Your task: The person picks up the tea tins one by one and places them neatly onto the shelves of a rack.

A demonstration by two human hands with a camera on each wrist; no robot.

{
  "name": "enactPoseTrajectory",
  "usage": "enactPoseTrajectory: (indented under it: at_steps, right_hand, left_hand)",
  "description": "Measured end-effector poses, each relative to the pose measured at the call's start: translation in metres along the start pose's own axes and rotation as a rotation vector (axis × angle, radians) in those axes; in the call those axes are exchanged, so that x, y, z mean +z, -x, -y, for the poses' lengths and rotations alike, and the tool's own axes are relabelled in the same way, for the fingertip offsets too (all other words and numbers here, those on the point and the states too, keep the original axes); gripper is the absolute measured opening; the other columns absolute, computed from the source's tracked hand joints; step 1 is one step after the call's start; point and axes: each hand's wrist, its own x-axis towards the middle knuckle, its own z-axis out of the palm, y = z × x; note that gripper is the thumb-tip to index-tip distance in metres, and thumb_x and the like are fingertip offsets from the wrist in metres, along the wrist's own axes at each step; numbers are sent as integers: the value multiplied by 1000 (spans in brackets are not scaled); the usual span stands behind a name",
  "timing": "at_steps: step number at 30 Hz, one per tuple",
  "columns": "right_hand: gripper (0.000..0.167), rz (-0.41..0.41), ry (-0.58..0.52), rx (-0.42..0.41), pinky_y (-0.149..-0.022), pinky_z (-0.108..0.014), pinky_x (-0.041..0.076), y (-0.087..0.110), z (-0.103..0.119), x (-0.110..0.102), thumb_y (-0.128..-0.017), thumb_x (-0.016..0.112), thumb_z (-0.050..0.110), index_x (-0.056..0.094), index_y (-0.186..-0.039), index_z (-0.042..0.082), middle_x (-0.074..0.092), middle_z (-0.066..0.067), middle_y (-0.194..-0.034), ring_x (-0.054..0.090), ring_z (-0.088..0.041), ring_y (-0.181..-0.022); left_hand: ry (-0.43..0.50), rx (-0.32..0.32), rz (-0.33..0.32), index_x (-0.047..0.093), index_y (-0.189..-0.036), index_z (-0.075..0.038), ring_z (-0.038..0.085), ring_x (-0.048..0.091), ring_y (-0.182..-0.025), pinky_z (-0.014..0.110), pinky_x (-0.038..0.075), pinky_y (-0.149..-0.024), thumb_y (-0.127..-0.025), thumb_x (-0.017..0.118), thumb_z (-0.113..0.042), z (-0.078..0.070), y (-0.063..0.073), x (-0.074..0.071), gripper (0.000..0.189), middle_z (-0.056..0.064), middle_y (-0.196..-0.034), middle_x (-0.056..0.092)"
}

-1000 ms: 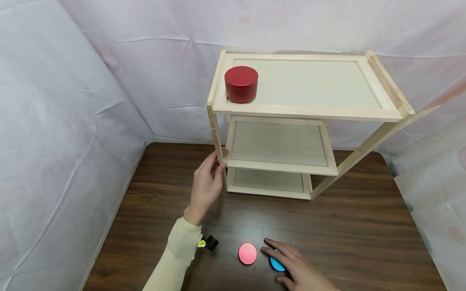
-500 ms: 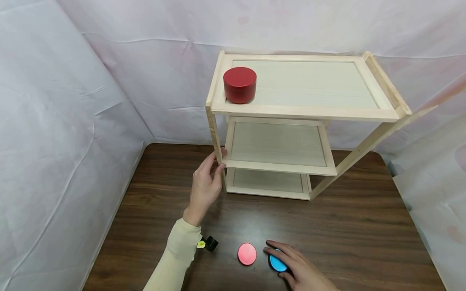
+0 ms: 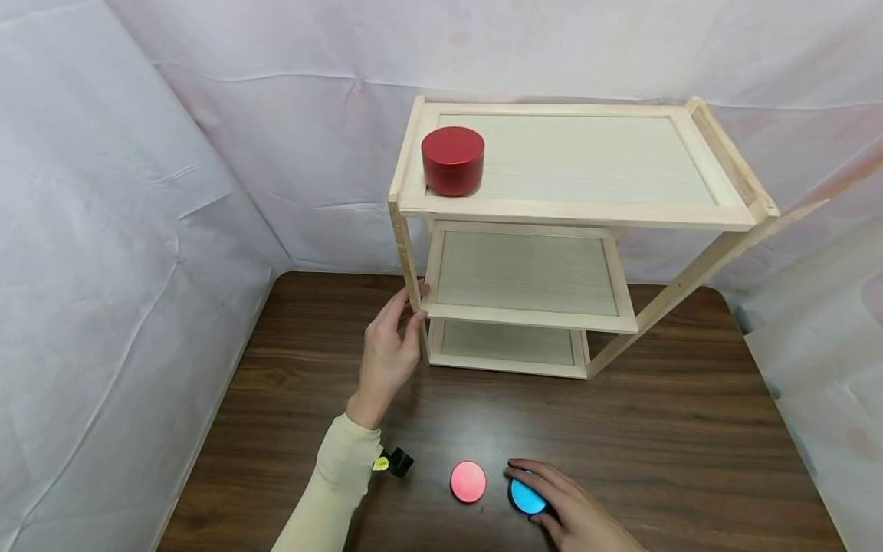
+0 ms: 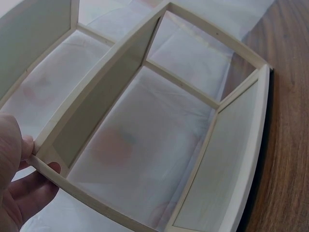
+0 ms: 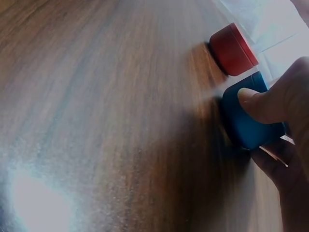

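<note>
My left hand (image 3: pixel 388 359) grips the left post of a pale wooden three-tier shelf (image 3: pixel 579 213), level with the middle tier. In the left wrist view, thumb and fingers (image 4: pixel 36 191) pinch the post where it meets a tier. My right hand (image 3: pixel 572 507) is around a small round blue tin (image 3: pixel 527 497) at the front of the table. The right wrist view shows the thumb pressed on the side of the blue tin (image 5: pixel 253 123), fingers on the far side partly hidden. A small tin with a pinkish-red lid (image 3: pixel 468 482) stands just left of it.
A larger round red tin (image 3: pixel 453 162) stands on the top tier, at its left end. The shelf stands towards the back of a dark brown wooden table (image 3: pixel 662 445). White sheets (image 3: pixel 324 138) hang behind and at both sides. A black wrist camera (image 3: pixel 400 462) sits by the left sleeve.
My right hand has shifted slightly right and its fingers have closed in around the blue tin. The left hand holds the shelf post as before; the view has moved a little.
</note>
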Motion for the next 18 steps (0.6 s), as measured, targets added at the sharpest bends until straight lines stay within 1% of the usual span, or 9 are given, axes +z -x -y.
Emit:
enactPoseTrajectory:
  at_steps: [3, 9, 13, 15, 18]
  right_hand:
    - [78, -1, -5, -1, -119, -5, 26, -1, 0, -1, -78, 85, -5, 57, -150, 8, 60, -8, -149, 60, -19, -133]
    - [74, 55, -2, 69, -117, -7, 31, 0, 0, -5, -84, 83, -1, 56, -152, 13, 59, -3, -151, 57, -14, -137]
    - [73, 55, 1, 43, -118, -6, 30, -3, -1, -9, -85, 83, 1, 56, -151, 13, 59, -2, -149, 58, -15, -135]
    - [74, 48, 14, 17, -118, -5, 29, -5, -1, -11, -83, 84, 1, 57, -151, 12, 60, -3, -148, 59, -17, -133]
    - [74, 61, 33, 12, -118, -4, 26, -9, -1, -14, -83, 84, 2, 56, -151, 14, 60, 0, -148, 59, -16, -132]
  left_hand:
    - [0, -6, 2, 60, -145, -2, 23, 73, -114, 41, 63, -94, -103, 65, -4, 0, 0, 0, 42, 8, -141, 69]
    - [-3, -11, 4, 60, -145, -4, 22, 72, -115, 39, 62, -95, -104, 65, -6, -1, 0, 0, 42, 7, -142, 68]
    - [-4, -7, 0, 61, -145, -5, 22, 72, -115, 40, 62, -95, -104, 65, -6, -1, 0, 0, 41, 8, -141, 68]
    - [-4, -4, -4, 61, -145, -5, 23, 72, -115, 40, 62, -94, -104, 65, -5, 0, 0, 0, 42, 8, -141, 69]
    - [-5, 1, -7, 61, -145, -6, 24, 73, -113, 41, 63, -94, -103, 66, -4, 1, 0, 1, 42, 9, -141, 69]
